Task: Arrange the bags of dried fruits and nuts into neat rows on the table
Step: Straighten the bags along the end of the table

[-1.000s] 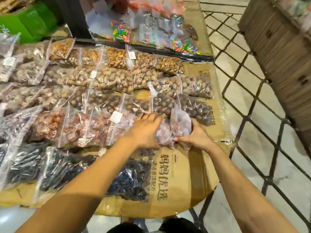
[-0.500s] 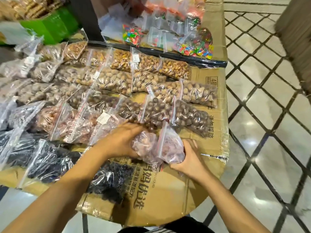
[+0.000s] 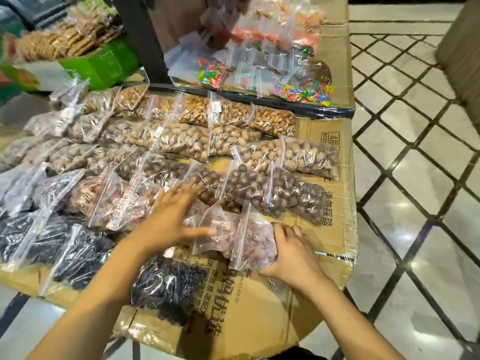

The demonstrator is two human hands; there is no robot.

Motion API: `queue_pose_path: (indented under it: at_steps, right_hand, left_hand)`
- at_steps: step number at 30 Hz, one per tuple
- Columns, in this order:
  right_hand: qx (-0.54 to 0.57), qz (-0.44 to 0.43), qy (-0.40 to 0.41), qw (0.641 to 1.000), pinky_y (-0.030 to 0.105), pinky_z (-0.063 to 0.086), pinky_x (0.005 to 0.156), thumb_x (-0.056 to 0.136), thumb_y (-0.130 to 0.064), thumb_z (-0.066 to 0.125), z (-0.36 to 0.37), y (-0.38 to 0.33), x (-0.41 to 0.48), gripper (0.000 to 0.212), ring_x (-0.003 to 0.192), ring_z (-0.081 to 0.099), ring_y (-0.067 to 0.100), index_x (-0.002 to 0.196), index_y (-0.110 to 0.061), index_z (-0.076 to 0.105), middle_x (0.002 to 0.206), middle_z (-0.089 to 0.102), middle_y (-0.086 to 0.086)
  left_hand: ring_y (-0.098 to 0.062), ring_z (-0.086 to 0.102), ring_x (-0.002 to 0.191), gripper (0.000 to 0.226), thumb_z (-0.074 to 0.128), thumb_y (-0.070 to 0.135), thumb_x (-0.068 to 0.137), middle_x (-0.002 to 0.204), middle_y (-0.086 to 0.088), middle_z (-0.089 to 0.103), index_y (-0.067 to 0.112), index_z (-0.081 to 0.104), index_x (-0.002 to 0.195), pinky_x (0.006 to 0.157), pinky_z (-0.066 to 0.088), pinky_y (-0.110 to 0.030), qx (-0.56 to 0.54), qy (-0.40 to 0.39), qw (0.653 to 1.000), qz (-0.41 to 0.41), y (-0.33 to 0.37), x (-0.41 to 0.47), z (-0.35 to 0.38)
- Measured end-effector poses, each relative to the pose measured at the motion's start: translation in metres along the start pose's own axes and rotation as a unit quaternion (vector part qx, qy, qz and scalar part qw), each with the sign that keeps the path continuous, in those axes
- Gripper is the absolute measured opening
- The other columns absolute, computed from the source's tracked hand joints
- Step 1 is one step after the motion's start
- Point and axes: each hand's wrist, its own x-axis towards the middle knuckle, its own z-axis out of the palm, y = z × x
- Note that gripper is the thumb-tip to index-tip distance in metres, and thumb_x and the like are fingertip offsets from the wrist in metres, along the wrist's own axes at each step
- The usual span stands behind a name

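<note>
1. Left hand [image 3: 171, 219]: spread flat, fingers splayed wide, palm down, closed on nothing; thumb tip resting on the left part of the pinkish fruit bag [image 3: 235, 236], fingertips reaching over the neighbouring reddish bags [image 3: 122, 203] just left of it.
2. Right hand [image 3: 291, 253]: curled around the right end of the pinkish fruit bag, fingers on top, thumb hidden beneath, plastic bunched in the grasp.
3. Pinkish fruit bag: lying on the cardboard table cover [image 3: 335, 229], zip strip running across its middle, at the right end of the reddish row.
4. Just beyond the pinkish fruit bag: row of round dark brown nut bags [image 3: 259, 188], touching its far edge.
5. Nearer than the pinkish fruit bag, to the left: black dried fruit bags [image 3: 166, 287], one close under the left wrist.
6. Far beyond the pinkish fruit bag: paler nut rows [image 3: 187, 141], then bright candy bags [image 3: 304, 92].
</note>
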Motion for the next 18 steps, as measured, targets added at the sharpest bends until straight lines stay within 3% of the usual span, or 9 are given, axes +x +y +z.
queue_pose_path:
  at_steps: [2, 5, 11, 16, 18]
  right_hand:
    - [-0.026, 0.001, -0.009, 1.0, 0.038, 0.035, 0.102, 0.059, -0.076, 0.063, -0.005, 0.0, 0.002, 0.1, 0.118, 0.038, 0.024, 0.134, -0.018, 0.032, 0.129, 0.05, 0.006]
    - [-0.019, -0.007, -0.032, 0.999, 0.038, 0.036, 0.099, 0.058, -0.075, 0.063, -0.012, 0.003, 0.008, 0.098, 0.119, 0.038, 0.024, 0.133, -0.018, 0.033, 0.129, 0.051, 0.006]
    - [-0.016, -0.027, -0.061, 0.998, 0.039, 0.032, 0.106, 0.06, -0.07, 0.068, -0.014, -0.01, 0.011, 0.103, 0.123, 0.036, 0.024, 0.138, -0.017, 0.027, 0.133, 0.044, 0.007]
    - [-0.004, 0.019, -0.103, 0.994, 0.043, 0.026, 0.112, 0.059, -0.071, 0.07, -0.015, -0.016, 0.012, 0.109, 0.133, 0.029, 0.029, 0.143, -0.02, 0.021, 0.143, 0.038, 0.008]
    - [-0.001, 0.049, -0.122, 0.991, 0.045, 0.028, 0.111, 0.058, -0.071, 0.071, -0.015, -0.02, 0.011, 0.107, 0.132, 0.03, 0.03, 0.141, -0.025, 0.022, 0.143, 0.039, 0.007]
  left_hand:
    - [-0.023, -0.002, 0.146, 0.101, 0.033, 0.087, 0.066, 0.158, 0.007, -0.006, 0.042, -0.002, 0.149, 0.118, -0.002, -0.048, 0.043, 0.068, 0.997, -0.021, -0.02, 0.001, 0.003]
    - [-0.024, -0.002, 0.147, 0.098, 0.019, 0.09, 0.07, 0.157, 0.006, -0.006, 0.038, -0.003, 0.15, 0.118, 0.003, -0.054, 0.059, 0.078, 0.994, -0.041, -0.046, 0.0, 0.025]
    - [-0.02, -0.003, 0.147, 0.088, 0.023, 0.083, 0.077, 0.159, 0.007, 0.01, 0.038, 0.0, 0.149, 0.119, 0.006, -0.053, 0.034, 0.109, 0.992, -0.045, -0.052, 0.002, 0.039]
    - [-0.025, -0.001, 0.147, 0.087, 0.029, 0.075, 0.081, 0.157, 0.006, 0.022, 0.03, 0.007, 0.152, 0.114, -0.01, -0.048, 0.035, 0.102, 0.994, -0.028, -0.052, 0.004, 0.036]
    - [-0.023, 0.001, 0.148, 0.09, 0.029, 0.077, 0.08, 0.156, 0.004, 0.024, 0.026, 0.011, 0.152, 0.115, -0.01, -0.051, 0.042, 0.087, 0.995, -0.014, -0.055, 0.007, 0.03]
